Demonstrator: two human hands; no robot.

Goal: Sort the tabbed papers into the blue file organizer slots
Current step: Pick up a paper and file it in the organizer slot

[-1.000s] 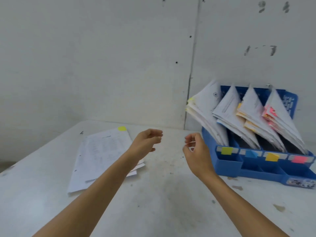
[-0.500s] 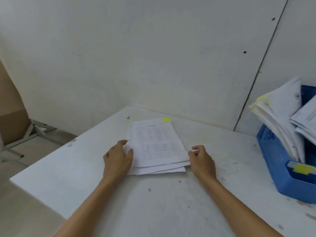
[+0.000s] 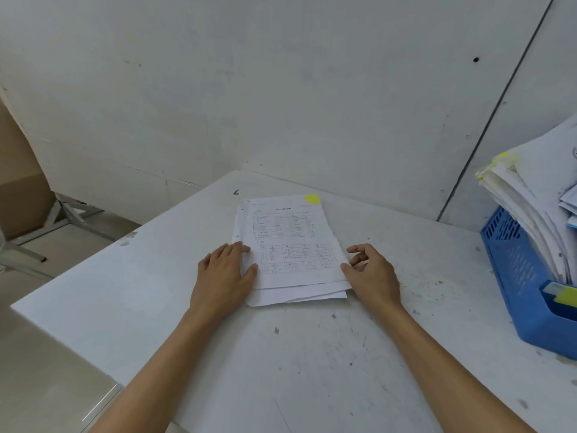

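1. At the far left, beyond the edge of the white table (image 3: 312, 364), a brown board (image 3: 18, 182) leans over a grey metal frame (image 3: 65, 220) on the floor.
2. The left hand (image 3: 224, 276) lies palm down on the table, released and flat. Its straight fingers rest on the left edge of the paper stack (image 3: 290, 254), and the thumb lies over the near-left part of the top sheet.
3. The stack lies flat near the middle of the table, between the two hands. Its long axis runs from the person towards the wall, tipped slightly to the left at the far end. The printed heading is at the far end, so the text reads upright from the person's side. A yellow tab (image 3: 312, 199) sits at the far-right corner of the top sheet and points towards the wall. The lower sheets are fanned out at the near edge and the left side.
4. The right hand (image 3: 373, 276) rests on the table just right of the stack with its fingers curled. The thumb tip touches the right edge of the top sheets near the near-right corner. I cannot tell whether it is pinching a sheet or only touching it.
5. At the right edge stands the blue file organizer (image 3: 512, 270), well apart from the stack and partly cut off by the frame. White filed papers (image 3: 530, 207) lean out of it to the left, with yellow tabs (image 3: 503, 156) at their upper corner. A yellow label (image 3: 563, 297) sits on its near front slot.
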